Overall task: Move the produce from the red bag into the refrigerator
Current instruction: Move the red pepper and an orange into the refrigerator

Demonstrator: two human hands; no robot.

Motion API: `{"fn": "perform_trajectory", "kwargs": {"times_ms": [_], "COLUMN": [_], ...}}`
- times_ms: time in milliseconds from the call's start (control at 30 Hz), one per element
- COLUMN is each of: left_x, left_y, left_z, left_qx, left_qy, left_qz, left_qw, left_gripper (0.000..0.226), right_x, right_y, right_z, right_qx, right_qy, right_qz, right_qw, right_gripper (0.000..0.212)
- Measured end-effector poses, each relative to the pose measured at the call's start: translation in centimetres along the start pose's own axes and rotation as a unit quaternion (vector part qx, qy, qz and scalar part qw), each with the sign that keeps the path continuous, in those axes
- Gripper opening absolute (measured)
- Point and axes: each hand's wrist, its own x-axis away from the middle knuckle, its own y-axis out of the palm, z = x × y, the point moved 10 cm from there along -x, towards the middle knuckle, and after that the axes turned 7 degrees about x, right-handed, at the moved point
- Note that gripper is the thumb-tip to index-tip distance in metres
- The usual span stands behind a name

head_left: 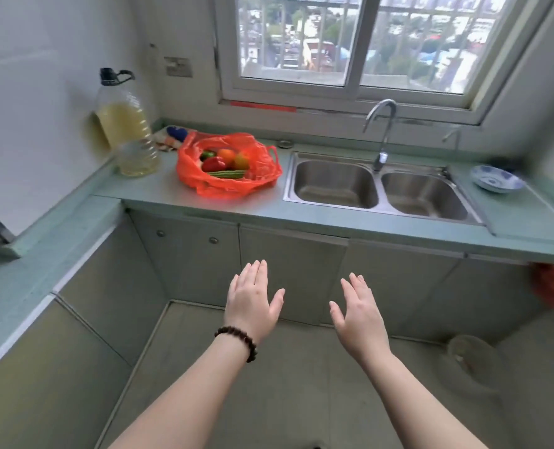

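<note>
A red plastic bag (262, 168) lies open on the green counter (159, 192), left of the sink. Inside it I see a red pepper (213, 164), a green pepper (207, 154), two orange fruits (227, 154) and a long green vegetable (228, 174). My left hand (251, 298), with a dark bead bracelet on the wrist, and my right hand (358, 314) are held out flat in front of the lower cabinets, palms down, fingers apart, holding nothing. Both hands are well below and in front of the bag. No refrigerator is clearly in view.
A large oil bottle (123, 121) stands beside the bag at the wall, with a smaller bottle (138, 157) in front. A double steel sink (379, 189) with a tap (381, 134) sits under the window. A blue-patterned bowl (496, 179) rests at the right. The counter wraps along the left wall.
</note>
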Motion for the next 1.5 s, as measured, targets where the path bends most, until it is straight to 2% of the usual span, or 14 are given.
{"fn": "perform_trajectory", "kwargs": {"times_ms": [200,533,833,967,1100,1300,1500], "left_x": [-7.9,-27.9,-38.4,-44.0,-49.6,-55.6,-58.4], "left_y": [-0.1,-2.7,-4.2,-4.1,-2.7,0.1,3.0], "left_z": [-6.3,-13.3,-21.1,-24.3,-27.4,-30.0,-31.3], "left_qx": [-0.017,-0.026,-0.028,-0.014,-0.01,-0.066,-0.101], "left_qy": [-0.059,-0.131,-0.161,-0.145,-0.093,-0.023,0.007], "left_qz": [0.014,0.053,0.056,0.05,0.01,-0.053,-0.105], "left_qw": [0.998,0.99,0.985,0.988,0.996,0.996,0.989], "left_gripper": [0.067,0.069,0.069,0.069,0.073,0.081,0.096], "right_x": [-11.0,-33.7,-45.4,-49.8,-54.3,-60.4,-64.2], "right_y": [5.1,8.8,14.3,16.9,19.8,23.1,25.4], "right_z": [-4.5,-9.9,-17.2,-19.6,-21.8,-25.4,-27.1], "right_qx": [-0.024,-0.047,-0.046,-0.051,-0.038,-0.006,0.028], "right_qy": [-0.045,-0.103,-0.148,-0.139,-0.109,-0.087,-0.082], "right_qz": [-0.031,-0.064,-0.094,-0.091,-0.096,-0.102,-0.121], "right_qw": [0.998,0.991,0.983,0.985,0.989,0.991,0.989], "right_gripper": [0.055,0.058,0.059,0.056,0.057,0.059,0.062]}}
